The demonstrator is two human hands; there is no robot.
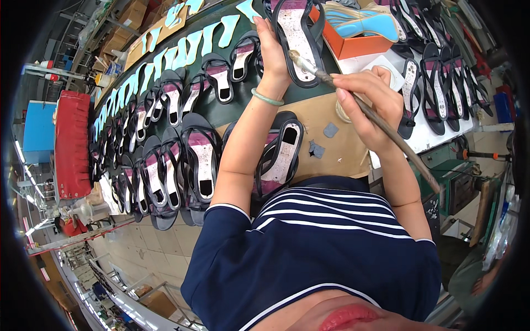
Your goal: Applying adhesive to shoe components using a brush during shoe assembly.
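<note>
A dark sandal [295, 34] with a pale, speckled footbed is tilted up at the top of the view. My left hand [271, 58] grips it along its left edge, most fingers hidden behind it. Between the thumb and fingers of my right hand [375, 96] is a long brush [395, 135] with a worn handle. Its bristles touch the footbed near the heel end. Another sandal [279, 157], with a purple lining and a black heel patch, lies on brown paper [345, 151] below my hands. Small grey scraps [330, 130] are on that paper.
Rows of similar sandals [200, 149] fill the table to the left, with light-blue insole pieces [193, 47] behind them. An orange box [353, 47] of insoles stands right of the held sandal. More sandals [436, 83] line the right side. A white container [386, 69] sits behind my right hand.
</note>
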